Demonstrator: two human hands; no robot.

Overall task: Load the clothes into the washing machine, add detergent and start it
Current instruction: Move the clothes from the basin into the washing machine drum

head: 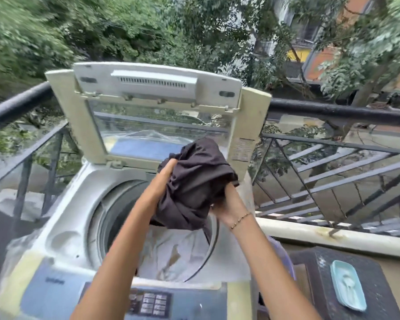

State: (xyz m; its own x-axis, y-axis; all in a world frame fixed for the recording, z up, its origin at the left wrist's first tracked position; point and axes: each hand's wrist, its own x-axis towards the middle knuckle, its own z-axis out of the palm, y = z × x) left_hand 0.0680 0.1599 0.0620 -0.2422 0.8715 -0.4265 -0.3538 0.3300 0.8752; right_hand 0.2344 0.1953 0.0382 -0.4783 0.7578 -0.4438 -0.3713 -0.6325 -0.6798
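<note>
A top-loading washing machine (74, 204) stands on a balcony with its lid (148, 88) raised upright at 12 o'clock, and the round drum (111, 215) lies open below it. Just above the drum's 1 o'clock edge hangs a bunched dark garment (199, 179), held up in the air by both bare hands. The left grip (165, 180) is clamped on the bundle's 9 o'clock side, its fingers sunk into the folds. The right grip (226, 204) is clamped on the bundle from 5 o'clock, its fingertips hidden under the cloth. A thin beaded bracelet (240, 220) circles the right wrist. Inside the drum, under the forearms, lies crumpled white clothing (178, 248) with brownish marks. The control panel (153, 301) runs along the machine's 6 o'clock edge, nearest the camera, and clear plastic film covers parts of the casing. A dark metal railing (333, 109) runs behind the machine from 9 to 3 o'clock, with blurred green trees (102, 31) beyond it. At 4 o'clock of the machine a pale blue tray (348, 285) rests on a dark surface (376, 269).
</note>
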